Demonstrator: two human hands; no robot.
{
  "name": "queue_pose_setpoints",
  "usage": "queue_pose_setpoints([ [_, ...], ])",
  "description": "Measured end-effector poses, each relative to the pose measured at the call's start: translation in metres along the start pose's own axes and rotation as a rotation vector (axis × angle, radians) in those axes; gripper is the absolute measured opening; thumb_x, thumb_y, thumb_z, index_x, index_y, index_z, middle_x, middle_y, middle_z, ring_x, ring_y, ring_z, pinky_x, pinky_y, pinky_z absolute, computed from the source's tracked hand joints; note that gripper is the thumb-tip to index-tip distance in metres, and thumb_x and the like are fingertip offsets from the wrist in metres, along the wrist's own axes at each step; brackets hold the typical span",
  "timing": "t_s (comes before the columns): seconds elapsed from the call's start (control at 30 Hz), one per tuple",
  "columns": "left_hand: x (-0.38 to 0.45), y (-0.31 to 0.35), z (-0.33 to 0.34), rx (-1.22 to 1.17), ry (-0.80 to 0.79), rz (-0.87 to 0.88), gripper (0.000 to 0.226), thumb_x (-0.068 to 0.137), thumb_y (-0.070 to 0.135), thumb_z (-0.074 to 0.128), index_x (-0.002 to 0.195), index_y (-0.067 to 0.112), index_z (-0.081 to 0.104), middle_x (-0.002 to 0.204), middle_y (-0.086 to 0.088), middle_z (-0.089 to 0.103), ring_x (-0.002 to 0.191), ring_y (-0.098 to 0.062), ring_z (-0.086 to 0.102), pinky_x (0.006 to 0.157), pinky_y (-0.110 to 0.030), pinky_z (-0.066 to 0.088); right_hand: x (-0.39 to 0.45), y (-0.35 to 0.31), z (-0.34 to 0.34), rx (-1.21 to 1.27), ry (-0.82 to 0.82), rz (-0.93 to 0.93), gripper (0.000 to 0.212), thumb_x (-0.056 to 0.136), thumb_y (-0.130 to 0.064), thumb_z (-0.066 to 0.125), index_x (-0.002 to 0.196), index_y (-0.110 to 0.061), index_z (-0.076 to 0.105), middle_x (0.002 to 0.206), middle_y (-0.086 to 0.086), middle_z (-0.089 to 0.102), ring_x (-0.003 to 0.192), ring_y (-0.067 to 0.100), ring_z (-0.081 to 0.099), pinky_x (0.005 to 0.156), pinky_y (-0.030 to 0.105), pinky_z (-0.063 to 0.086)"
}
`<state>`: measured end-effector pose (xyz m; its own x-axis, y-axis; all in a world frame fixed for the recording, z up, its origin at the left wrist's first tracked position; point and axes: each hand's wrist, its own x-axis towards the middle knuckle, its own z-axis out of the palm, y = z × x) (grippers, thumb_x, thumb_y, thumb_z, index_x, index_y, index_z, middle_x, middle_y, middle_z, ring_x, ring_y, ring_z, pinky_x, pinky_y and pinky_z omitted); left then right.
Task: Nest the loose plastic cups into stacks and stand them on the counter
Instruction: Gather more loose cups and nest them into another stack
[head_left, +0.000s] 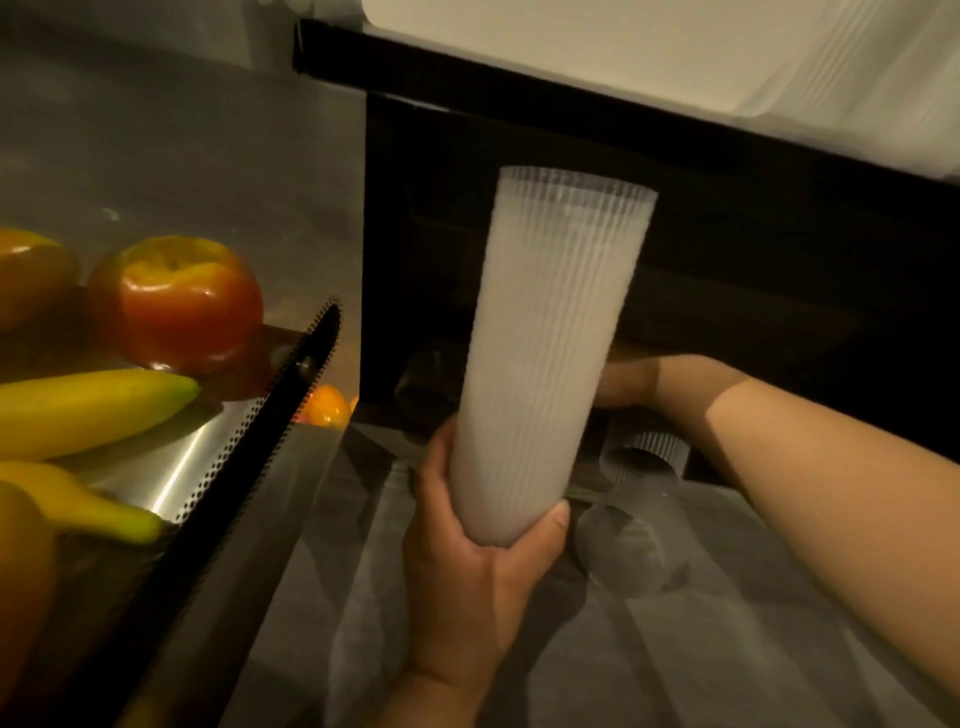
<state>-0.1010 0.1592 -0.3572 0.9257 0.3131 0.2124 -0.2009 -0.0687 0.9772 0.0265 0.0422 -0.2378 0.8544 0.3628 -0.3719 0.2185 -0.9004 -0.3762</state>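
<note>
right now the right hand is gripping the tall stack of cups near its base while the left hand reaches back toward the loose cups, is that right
Not quite: the hands are swapped. In the head view the left hand grips the tall stack of cups near its base, and the right hand reaches back behind the stack toward the loose cups. The rest of your statement stands.
</note>
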Motion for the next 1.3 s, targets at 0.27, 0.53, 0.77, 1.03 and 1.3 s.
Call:
queue_pose_setpoints([
  [0.27,-0.004,0.008,-0.005,-0.016,0.061,-0.025,0.084,0.045,0.06,0.076,0.117,0.069,0.032,0.119,0.036,0.045,0.107,0.003,0.054,0.078,-0.026,0.05,-0.078,0.037,0.017,0.062,0.161,-0.037,0.05,0.087,-0.064,0.055,0.134,-0.058,0.042,0.146,-0.018,0.045,0.132,0.003,0.042,0.108,0.027,0.038],
  [0.53,-0.029,0.027,-0.04,0.155,0.032,-0.11,0.1,0.063,0.03,0.089,0.144,0.037,0.03,0.133,0.004,0.045,0.112,-0.021,0.049,0.088,-0.053,0.052,-0.175,0.052,0.079,0.048,0.629,0.257,0.039,0.089,-0.049,0.061,0.126,-0.042,0.057,0.127,-0.02,0.045,0.124,0.006,0.047,0.101,0.021,0.038],
  [0.77,-0.04,0.056,-0.065,0.231,0.006,-0.122,0.107,0.055,0.052,0.085,0.14,0.046,0.02,0.134,0.01,0.041,0.118,-0.024,0.049,0.092,-0.058,0.051,-0.176,0.053,0.154,0.161,0.579,0.416,0.024,0.083,-0.057,0.063,0.086,-0.035,0.055,0.119,-0.01,0.042,0.104,0.014,0.056,0.086,0.032,0.051],
  [1.03,-0.04,0.072,-0.091,0.586,-0.059,-0.148,0.111,0.053,0.029,0.094,0.146,0.031,0.033,0.134,-0.01,0.055,0.116,-0.037,0.054,0.095,-0.055,0.047,-0.228,0.036,0.092,0.849,0.826,0.327,0.046,0.076,-0.027,0.082,0.106,-0.034,0.048,0.104,-0.009,0.061,0.091,0.013,0.066,0.075,0.038,0.06],
  [1.3,-0.064,0.086,-0.096,0.865,-0.343,-0.113,0.095,0.069,0.041,0.08,0.146,0.044,0.024,0.141,0.004,0.049,0.125,-0.024,0.051,0.104,-0.039,0.044,-0.275,0.004,0.019,0.906,0.64,-0.086,0.057,0.069,-0.023,0.084,0.119,-0.023,0.057,0.104,-0.002,0.073,0.099,0.015,0.07,0.079,0.028,0.058],
])
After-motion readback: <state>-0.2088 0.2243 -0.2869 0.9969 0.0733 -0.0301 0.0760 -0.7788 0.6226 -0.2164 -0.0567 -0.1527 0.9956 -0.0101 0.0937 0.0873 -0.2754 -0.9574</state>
